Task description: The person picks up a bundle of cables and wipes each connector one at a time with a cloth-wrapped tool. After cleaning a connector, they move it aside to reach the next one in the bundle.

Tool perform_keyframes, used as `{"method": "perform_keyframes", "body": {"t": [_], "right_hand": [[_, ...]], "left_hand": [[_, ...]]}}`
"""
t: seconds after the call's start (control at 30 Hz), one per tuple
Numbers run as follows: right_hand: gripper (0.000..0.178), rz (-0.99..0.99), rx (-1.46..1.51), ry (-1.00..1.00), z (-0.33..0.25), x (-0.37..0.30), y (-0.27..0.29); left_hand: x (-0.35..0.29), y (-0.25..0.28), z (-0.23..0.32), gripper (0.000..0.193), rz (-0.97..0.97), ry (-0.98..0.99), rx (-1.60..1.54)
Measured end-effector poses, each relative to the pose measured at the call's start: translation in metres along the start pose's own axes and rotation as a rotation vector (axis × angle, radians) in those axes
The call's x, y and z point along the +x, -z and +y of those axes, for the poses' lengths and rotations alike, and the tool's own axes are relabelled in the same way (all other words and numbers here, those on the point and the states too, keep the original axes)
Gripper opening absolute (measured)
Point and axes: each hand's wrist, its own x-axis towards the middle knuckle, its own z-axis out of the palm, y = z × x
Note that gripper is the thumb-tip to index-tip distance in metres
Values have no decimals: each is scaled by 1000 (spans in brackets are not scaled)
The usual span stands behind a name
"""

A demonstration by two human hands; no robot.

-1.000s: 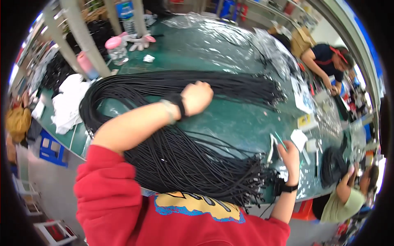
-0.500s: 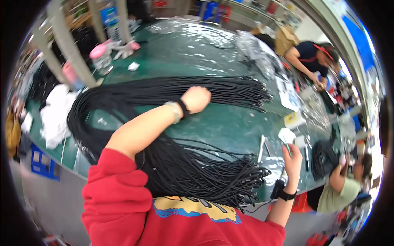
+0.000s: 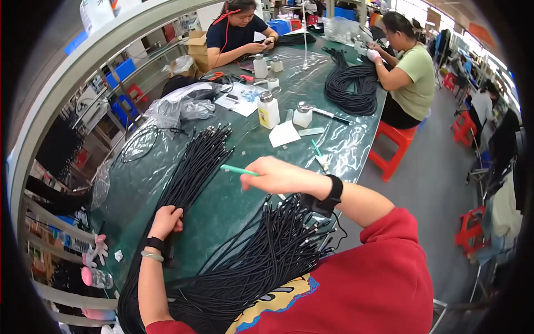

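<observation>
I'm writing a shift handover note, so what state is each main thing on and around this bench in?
Left hand: closed on the far cable bundle
Far cable bundle: gathered
Right hand: gripping the green stick
Green stick: held
Near cables: ends spread
Cable coil: coiled
Yellow-labelled bottle: upright, capped
Nearest red stool: occupied

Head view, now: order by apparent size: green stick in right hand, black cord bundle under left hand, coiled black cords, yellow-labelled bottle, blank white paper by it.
1. Black cord bundle
2. Coiled black cords
3. Yellow-labelled bottle and blank white paper: too alike to rank
4. Green stick
</observation>
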Motion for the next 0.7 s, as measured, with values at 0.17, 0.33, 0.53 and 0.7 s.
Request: {"method": "perform_keyframes", "body": {"t": [0.17,0.33,0.53,0.7], "right_hand": [[27,-55,46,146,-9,16,-32],[34,-314,527,-44,-18,55,-78],[25,-242,1005,-165,-61,114,-129],[19,-32,1344,-130,-60,137,-105]], "left_hand": [[17,10,-35,28,624,-793,737],[-39,11,18,25,198,-47,-428],[-96,-4,33,20,351,-290,-416],[-131,-23,42,16,313,-299,-341]]}}
